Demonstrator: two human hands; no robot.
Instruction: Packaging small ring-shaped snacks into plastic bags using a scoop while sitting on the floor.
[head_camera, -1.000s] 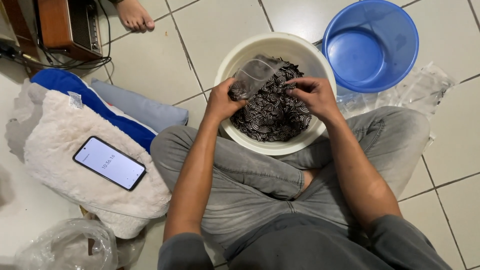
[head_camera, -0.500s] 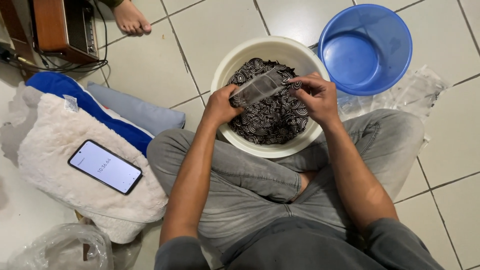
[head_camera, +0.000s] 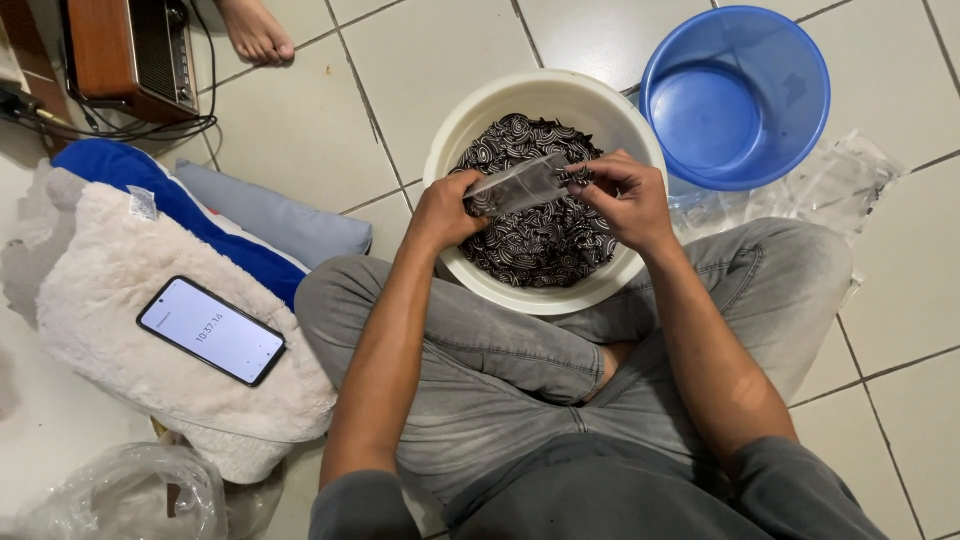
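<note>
Person sits cross-legged on tile floor (head_camera: 300, 130), grey trousers, both forearms reaching forward over a white basin (head_camera: 462, 118). Basin sits on the floor just past the crossed legs, full of small dark pieces with white patterning (head_camera: 545, 245) — too small to tell what they are.

Left hand (head_camera: 445, 210) and right hand (head_camera: 620, 198) both grasp a small clear bag (head_camera: 518, 185), one at each end. Bag is held roughly level, slightly tilted, right above the basin contents. Left fingers pinch the left end, right fingers curl over the right end. Can't tell if the bag holds anything.

Blue bucket (head_camera: 735, 95) stands on the floor just beside the basin, up and to the right, close to touching. Crumpled clear plastic (head_camera: 840, 185) lies under and beside the bucket, by the right knee.

On the left — white fluffy cushion (head_camera: 120, 330) with a phone (head_camera: 211, 330) lying on it, screen lit. Blue cushion (head_camera: 150, 180) and grey pillow (head_camera: 270, 220) behind it. Wooden box (head_camera: 125, 50) with cables top left, another person's bare foot (head_camera: 252, 30) near it. More clear plastic (head_camera: 120, 495) bottom left.
</note>
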